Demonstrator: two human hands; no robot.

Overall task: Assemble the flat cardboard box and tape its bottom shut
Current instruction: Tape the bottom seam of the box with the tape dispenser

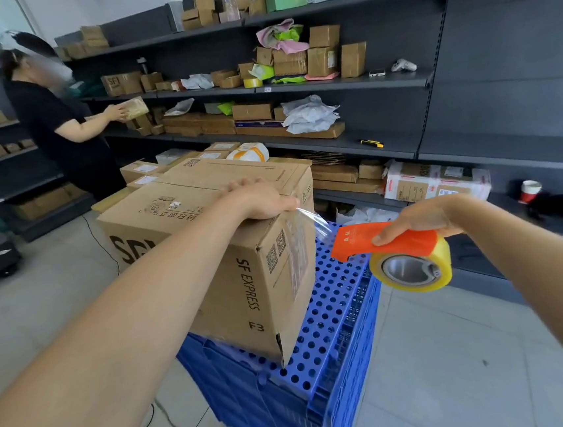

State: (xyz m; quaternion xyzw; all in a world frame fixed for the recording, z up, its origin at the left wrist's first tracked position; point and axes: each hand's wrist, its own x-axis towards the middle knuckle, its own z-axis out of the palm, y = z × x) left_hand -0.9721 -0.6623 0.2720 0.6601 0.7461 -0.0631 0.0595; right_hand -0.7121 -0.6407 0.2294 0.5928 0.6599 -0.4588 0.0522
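A brown SF Express cardboard box (245, 278) stands set up on a stack of blue perforated crates (337, 311), its flaps closed on top. My left hand (265, 197) presses flat on the box's top right edge, pinning the end of a clear tape strip (311, 220) that also runs down the box's side. That strip stretches right to an orange tape dispenser (379, 240) carrying a yellowish tape roll (412, 267). My right hand (418, 219) grips the dispenser, held in the air to the right of the box.
Dark shelving (432, 78) full of parcels and bags runs along the back and right. A person in black (55, 131) stands at the shelves on the left, holding a parcel. More cardboard boxes (179, 168) sit behind mine. A red cup (530, 189) rests on a low shelf.
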